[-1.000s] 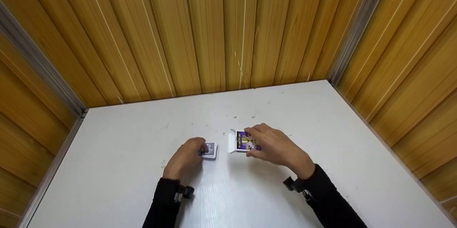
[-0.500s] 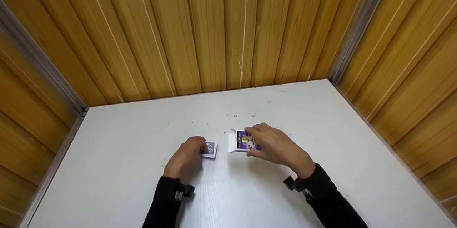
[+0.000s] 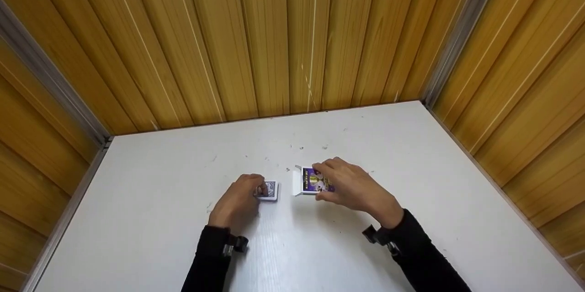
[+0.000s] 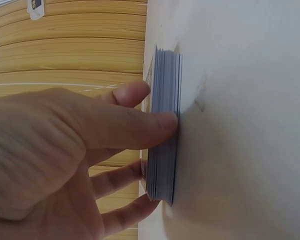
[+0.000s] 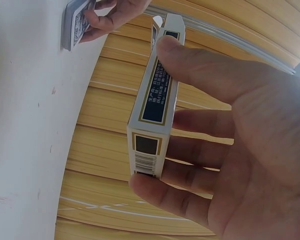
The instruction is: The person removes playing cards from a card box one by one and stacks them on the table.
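Observation:
My left hand (image 3: 237, 200) grips a deck of playing cards (image 3: 272, 190) at its left end, the patterned blue-and-white backs facing up. In the left wrist view the thumb presses the long edge of the stacked cards (image 4: 164, 92), and other fingers touch the top and one end. To the right, my right hand (image 3: 354, 187) holds a purple-fronted card box (image 3: 311, 180) above the table, thumb on one narrow side and fingers round the others. Its white end flap (image 3: 297, 181) stands open toward the deck. Whether anything is inside the box cannot be seen.
Both hands work over a white table (image 3: 151, 200) with small dark marks on it. Wood-patterned panels (image 3: 265, 40) rise behind and at both sides, joined by grey metal corner posts (image 3: 461, 31). A small wrist camera (image 3: 240, 243) sits on each black sleeve.
The deck under my left hand has squared up slightly, and its fingers have shifted a little. My right hand and the box have stayed nearly still.

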`<state>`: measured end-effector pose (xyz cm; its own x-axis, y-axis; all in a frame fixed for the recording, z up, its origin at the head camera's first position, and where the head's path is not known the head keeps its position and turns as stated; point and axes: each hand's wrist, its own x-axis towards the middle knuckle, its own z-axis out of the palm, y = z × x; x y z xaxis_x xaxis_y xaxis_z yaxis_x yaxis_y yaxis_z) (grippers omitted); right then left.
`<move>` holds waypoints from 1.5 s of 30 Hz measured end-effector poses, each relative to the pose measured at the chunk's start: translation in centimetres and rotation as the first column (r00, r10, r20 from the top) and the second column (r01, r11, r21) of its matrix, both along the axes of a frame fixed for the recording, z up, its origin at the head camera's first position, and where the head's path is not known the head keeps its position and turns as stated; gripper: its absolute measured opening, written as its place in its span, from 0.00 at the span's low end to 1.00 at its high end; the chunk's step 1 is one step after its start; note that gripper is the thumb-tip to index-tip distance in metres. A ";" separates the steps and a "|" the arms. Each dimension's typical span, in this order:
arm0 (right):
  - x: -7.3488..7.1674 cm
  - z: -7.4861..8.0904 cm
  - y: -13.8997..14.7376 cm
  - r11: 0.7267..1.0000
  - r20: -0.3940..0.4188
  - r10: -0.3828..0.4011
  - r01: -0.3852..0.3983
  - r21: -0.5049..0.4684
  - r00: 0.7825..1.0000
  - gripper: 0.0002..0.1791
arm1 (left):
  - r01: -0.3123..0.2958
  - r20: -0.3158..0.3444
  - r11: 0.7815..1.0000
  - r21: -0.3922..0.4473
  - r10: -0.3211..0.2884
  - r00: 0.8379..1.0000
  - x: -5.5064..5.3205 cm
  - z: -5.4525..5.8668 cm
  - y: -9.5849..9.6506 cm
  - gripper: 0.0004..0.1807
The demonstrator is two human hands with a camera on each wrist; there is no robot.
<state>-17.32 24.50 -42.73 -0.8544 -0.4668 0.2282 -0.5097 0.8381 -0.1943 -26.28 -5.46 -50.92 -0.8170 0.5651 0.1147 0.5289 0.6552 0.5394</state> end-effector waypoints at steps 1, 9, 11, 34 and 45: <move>0.0 0.0 0.0 1.000 0.000 -0.001 0.001 0.001 1.000 0.39 | -0.004 0.011 1.000 -0.003 0.004 1.000 0.0 0.0 0.0 0.28; 0.0 0.0 -0.2 1.000 0.009 -0.002 0.002 0.007 1.000 0.40 | -0.031 0.088 0.999 -0.017 0.033 0.996 0.3 0.8 -0.6 0.27; 0.0 0.0 -0.1 1.000 0.002 0.000 0.000 0.007 1.000 0.39 | -0.040 0.084 0.999 -0.004 0.040 0.996 0.5 1.4 -0.9 0.24; 0.3 0.3 -0.5 0.998 -0.083 0.059 -0.061 -0.018 0.995 0.39 | -0.144 0.111 0.890 0.433 0.106 0.988 5.1 6.4 6.4 0.05; 0.6 0.5 -0.8 0.996 -0.124 0.085 -0.088 -0.017 0.989 0.38 | -0.100 0.236 0.881 0.463 -0.013 0.972 4.4 5.3 6.4 0.07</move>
